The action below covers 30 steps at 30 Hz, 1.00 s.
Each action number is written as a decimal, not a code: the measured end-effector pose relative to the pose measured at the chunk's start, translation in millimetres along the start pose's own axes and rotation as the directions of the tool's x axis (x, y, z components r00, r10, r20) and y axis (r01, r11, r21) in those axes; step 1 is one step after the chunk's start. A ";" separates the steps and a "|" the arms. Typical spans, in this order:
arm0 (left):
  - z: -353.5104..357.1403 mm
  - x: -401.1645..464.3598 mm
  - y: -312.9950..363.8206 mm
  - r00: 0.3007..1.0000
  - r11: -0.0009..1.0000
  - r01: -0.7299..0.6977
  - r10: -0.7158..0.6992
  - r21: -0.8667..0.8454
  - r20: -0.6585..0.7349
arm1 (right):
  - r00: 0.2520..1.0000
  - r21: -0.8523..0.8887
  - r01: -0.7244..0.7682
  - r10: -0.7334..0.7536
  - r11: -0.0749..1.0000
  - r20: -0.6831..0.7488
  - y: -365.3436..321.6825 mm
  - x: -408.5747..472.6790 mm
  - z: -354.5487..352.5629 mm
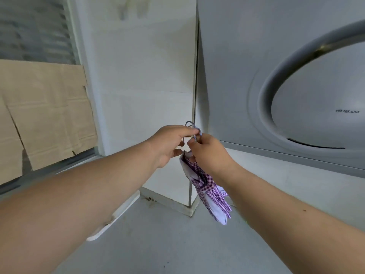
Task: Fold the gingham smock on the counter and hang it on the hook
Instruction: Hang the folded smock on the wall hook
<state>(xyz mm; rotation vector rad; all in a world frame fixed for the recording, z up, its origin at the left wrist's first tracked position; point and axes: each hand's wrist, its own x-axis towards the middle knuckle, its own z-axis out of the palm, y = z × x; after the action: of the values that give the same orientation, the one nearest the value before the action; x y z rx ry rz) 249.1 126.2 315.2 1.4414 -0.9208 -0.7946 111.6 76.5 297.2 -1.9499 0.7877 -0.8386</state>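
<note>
By the white wall [142,76], the gingham smock [207,190] hangs beneath both hands' grip.

This looks like a home kitchen. A large white range hood [296,99] with a round recessed panel (lettering reads ROBAM) fills the right side, mounted beside a white tiled wall column [142,91]. A pale grey surface [158,244] runs below it. On the left a window [33,28] is partly covered with flattened cardboard [45,115].
</note>
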 end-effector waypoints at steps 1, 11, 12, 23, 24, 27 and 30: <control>-12.9 1.4 4.5 0.999 1.000 -0.029 0.029 -0.001 0.026 | 1.000 0.008 0.014 -0.014 1.000 -0.012 -11.2 3.5 6.3; -133.3 22.7 69.1 0.964 0.967 -0.255 0.252 0.018 0.087 | 0.991 -0.031 0.124 -0.125 0.992 -0.047 -126.5 72.7 52.7; -141.0 24.7 77.1 0.959 0.960 -0.276 0.273 0.042 0.070 | 0.989 -0.058 0.135 -0.138 0.989 -0.049 -135.9 80.4 55.0; -186.1 86.7 157.2 0.836 0.851 -0.476 0.516 0.221 -0.188 | 0.927 -0.259 0.345 -0.370 0.902 -0.055 -203.4 192.4 50.0; -189.0 89.8 160.7 0.828 0.848 -0.476 0.522 0.232 -0.207 | 0.921 -0.266 0.357 -0.386 0.895 -0.062 -206.5 198.8 50.2; -197.9 119.1 181.2 0.768 0.817 -0.517 0.574 0.255 -0.284 | 0.891 -0.265 0.423 -0.451 0.866 -0.051 -227.3 236.6 49.0; -211.1 149.1 200.6 0.719 0.794 -0.541 0.608 0.278 -0.336 | 0.863 -0.292 0.463 -0.501 0.837 -0.067 -244.5 276.6 52.2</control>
<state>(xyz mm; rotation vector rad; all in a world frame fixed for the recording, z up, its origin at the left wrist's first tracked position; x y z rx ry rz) 486.4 90.6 537.7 1.2717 -1.0363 0.0648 362.8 -6.8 559.8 -2.4053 0.5024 -1.2342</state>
